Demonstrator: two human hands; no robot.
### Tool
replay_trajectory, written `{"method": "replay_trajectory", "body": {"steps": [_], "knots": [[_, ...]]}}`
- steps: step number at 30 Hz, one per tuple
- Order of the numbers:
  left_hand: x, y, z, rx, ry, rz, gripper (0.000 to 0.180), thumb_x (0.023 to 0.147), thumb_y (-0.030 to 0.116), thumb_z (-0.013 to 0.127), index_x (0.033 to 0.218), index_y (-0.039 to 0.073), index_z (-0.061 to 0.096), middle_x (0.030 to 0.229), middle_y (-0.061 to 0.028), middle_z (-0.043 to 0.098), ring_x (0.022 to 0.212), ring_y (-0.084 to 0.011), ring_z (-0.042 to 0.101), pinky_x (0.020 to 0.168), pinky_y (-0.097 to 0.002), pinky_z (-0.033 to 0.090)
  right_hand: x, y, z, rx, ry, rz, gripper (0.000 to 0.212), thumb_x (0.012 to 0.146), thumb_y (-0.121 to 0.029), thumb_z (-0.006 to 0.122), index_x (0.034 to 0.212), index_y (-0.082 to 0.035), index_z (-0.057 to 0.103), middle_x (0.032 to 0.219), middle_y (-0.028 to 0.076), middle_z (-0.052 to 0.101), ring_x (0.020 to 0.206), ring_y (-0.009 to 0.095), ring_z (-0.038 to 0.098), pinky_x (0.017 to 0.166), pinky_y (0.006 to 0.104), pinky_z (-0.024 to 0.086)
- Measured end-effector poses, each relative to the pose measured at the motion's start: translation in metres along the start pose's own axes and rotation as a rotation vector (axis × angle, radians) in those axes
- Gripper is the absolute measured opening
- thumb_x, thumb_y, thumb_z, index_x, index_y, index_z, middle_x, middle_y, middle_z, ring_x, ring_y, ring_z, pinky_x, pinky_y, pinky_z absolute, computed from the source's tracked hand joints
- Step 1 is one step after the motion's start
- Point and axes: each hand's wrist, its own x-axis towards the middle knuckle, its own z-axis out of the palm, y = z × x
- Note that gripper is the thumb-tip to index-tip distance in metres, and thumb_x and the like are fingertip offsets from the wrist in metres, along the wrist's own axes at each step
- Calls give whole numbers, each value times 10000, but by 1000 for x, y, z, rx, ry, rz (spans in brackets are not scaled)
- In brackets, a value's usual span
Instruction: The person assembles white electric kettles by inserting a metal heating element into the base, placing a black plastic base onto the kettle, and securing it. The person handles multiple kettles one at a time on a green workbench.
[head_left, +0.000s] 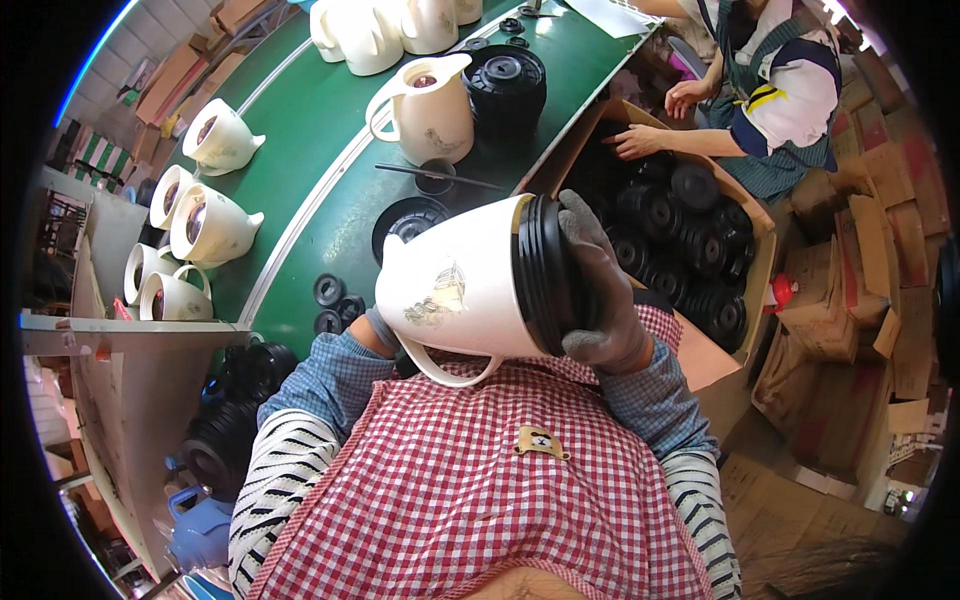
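Note:
A cream vacuum jug [455, 285] with a printed picture and a loop handle lies on its side in front of my apron. At its right end sits a ridged black plastic base [535, 270]. My right hand [610, 300], in a grey glove, is closed round that base, fingers over its outer face. Only a bit of my gloved left hand [378, 332] shows by the jug's other end; its fingers are hidden behind the jug. Just beyond stand an upright cream jug [435, 115], a stack of black discs [505, 90] and a small dark cup [435, 178] with a rod across it.
A green bench [310, 215] carries loose black rings [328, 290] and more cream jugs [215, 225] at the left and far end. At right, a carton [760, 290] holds many black parts; a co-worker's hand [635, 142] reaches into it. Empty cartons [830, 300] pile beyond.

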Motion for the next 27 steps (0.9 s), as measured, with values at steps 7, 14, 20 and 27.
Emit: {"method": "replay_trajectory", "body": {"steps": [7, 14, 20, 27], "knots": [[5, -2, 2, -24, 4, -46, 529, 1075, 329, 465, 1536, 77, 406, 1495, -160, 521, 1303, -278, 587, 1061, -382, 506, -5, 1, -2, -89, -4, 12, 1074, 714, -716, 728, 1512, -48, 461, 1601, 298, 277, 1474, 485, 282, 1187, 589, 205], [10, -4, 7, -28, 31, -107, 529, 1079, 356, 440, 1532, 83, 420, 1488, -162, 532, 1312, -272, 582, 1079, -350, 482, -7, 1, -8, -166, -26, -92, 1080, 701, -734, 730, 1518, -80, 465, 1599, 291, 290, 1463, 498, 300, 1178, 603, 223], [11, -6, -10, -6, -48, -99, 578, 1067, 422, 442, 1532, 79, 419, 1495, -167, 524, 1322, -276, 572, 1097, -349, 462, -11, 1, -8, -176, -33, -131, 1096, 704, -777, 701, 1548, -132, 432, 1629, 270, 244, 1485, 496, 260, 1187, 611, 198], [5, -3, 31, 243, -178, -59, 521, 1074, 312, 469, 1541, 88, 408, 1505, -143, 519, 1345, -249, 555, 1092, -344, 468, -22, 6, -4, -160, 1, -243, 1131, 755, -851, 590, 1591, -133, 335, 1647, 274, 184, 1512, 483, 200, 1201, 610, 147]]}}
